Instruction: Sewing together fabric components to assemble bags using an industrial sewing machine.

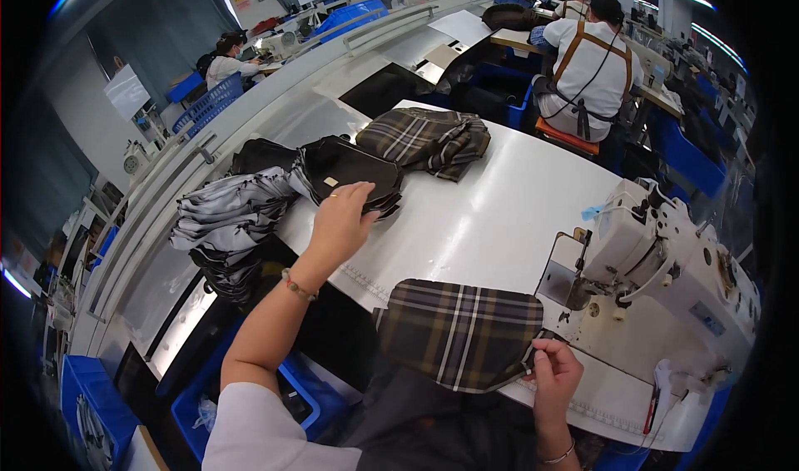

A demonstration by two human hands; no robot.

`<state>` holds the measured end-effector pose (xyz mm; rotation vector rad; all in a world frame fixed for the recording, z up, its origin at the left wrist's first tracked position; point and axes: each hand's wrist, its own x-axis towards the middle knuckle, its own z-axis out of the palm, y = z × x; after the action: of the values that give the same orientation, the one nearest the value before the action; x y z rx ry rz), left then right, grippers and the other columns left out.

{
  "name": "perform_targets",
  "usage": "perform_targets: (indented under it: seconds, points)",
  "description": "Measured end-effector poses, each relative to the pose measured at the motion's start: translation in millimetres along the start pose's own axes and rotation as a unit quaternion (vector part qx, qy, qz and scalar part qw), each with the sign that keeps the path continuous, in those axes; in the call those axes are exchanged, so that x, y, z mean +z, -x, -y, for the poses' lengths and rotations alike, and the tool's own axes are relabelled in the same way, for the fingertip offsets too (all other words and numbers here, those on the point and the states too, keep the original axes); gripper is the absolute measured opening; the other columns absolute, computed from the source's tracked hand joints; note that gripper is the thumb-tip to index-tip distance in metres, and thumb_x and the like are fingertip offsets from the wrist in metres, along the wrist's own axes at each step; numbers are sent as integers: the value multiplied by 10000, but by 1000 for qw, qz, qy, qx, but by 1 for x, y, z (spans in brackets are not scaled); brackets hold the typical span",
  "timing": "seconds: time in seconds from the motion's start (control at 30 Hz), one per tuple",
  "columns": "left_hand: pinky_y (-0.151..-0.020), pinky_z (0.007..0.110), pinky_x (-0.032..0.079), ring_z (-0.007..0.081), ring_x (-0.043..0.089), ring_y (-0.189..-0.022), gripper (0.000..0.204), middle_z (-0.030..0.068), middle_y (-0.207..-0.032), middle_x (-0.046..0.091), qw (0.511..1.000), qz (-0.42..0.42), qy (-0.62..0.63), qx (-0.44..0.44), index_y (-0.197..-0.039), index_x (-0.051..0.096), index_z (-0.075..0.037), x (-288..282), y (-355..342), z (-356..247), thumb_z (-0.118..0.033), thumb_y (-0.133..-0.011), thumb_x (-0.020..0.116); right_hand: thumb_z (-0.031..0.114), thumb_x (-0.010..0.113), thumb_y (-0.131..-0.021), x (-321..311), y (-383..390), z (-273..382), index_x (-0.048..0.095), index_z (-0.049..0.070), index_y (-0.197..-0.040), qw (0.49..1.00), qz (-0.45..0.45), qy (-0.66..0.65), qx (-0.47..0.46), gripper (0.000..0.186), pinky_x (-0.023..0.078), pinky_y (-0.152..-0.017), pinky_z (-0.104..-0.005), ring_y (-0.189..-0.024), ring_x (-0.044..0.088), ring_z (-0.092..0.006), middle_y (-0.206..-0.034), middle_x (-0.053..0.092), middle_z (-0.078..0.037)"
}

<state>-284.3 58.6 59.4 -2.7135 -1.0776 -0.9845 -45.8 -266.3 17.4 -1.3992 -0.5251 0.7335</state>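
A dark plaid fabric piece [458, 329] with white and tan stripes lies at the front edge of the white sewing table [466, 221], partly over my lap. My right hand [556, 375] pinches its right corner, close to the sewing machine [649, 263]. My left hand [343, 213] is stretched out at the near side of a stack of dark fabric pieces [349, 165]; its fingers are extended, with the thumb apart. I cannot tell how firmly they touch the stack. A small pale tag shows on the stack's top. Behind it lies a heap of plaid fabric [429, 138].
A bundle of black-and-white fabric [237, 209] hangs at the table's left edge. Small red-handled thread snips [653, 404] lie right of the machine. A blue bin [304, 396] stands below left. One person [587, 63] sits beyond the table, another [226, 59] at far left.
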Motion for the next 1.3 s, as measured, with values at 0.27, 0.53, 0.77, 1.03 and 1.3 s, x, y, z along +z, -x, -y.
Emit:
perform_targets:
  seconds: [0.27, 0.53, 0.77, 1.03, 1.3]
  points:
    - [-589, 324, 455, 189, 587, -603, 172, 137, -696, 643, 964, -134, 136, -183, -1000, 699, -4, -14, -33, 65, -167, -974, 647, -63, 765, -815, -7, -11, -10, 697, -31, -877, 999, 18, 9, -40, 98, 415, -582, -172, -615, 543, -32, -759, 655, -10]
    - [-449, 291, 387, 120, 510, -528, 184, -5, -659, 463, 952, -118, -33, 279, -955, 641, -88, -84, 0, -132, -188, -803, 670, -56, 705, -835, -19, -21, -10, 740, -49, -933, 984, 97, 129, -69, 105, 373, -601, -221, -653, 514, -54, -780, 638, -10]
    - [-513, 325, 506, 237, 638, -615, 195, 79, -729, 589, 909, 142, 300, 251, -1045, 576, -11, -11, 87, -225, -116, -881, 583, 69, 647, -935, -27, 6, 20, 733, 13, -1064, 941, 122, 244, -199, 164, 513, -779, -308, -832, 666, -309, -990, 718, -156]
    - [-710, 376, 559, 304, 704, -834, 327, 115, -933, 704, 834, 224, 498, 77, -1137, 643, -43, -20, 78, -209, -240, -896, 743, 16, 683, -885, -3, 11, 62, 694, -64, -828, 947, 102, 259, -162, 98, 389, -534, -297, -553, 534, -159, -633, 602, -112]
    - [-855, 349, 517, 247, 624, -1033, 372, 78, -1150, 626, 890, 153, 423, 74, -1002, 696, -102, -22, 58, -176, -214, -715, 904, 78, 717, -898, -10, 17, 67, 703, -14, -830, 934, 104, 277, -201, 115, 380, -505, -305, -525, 508, -182, -619, 560, -72]
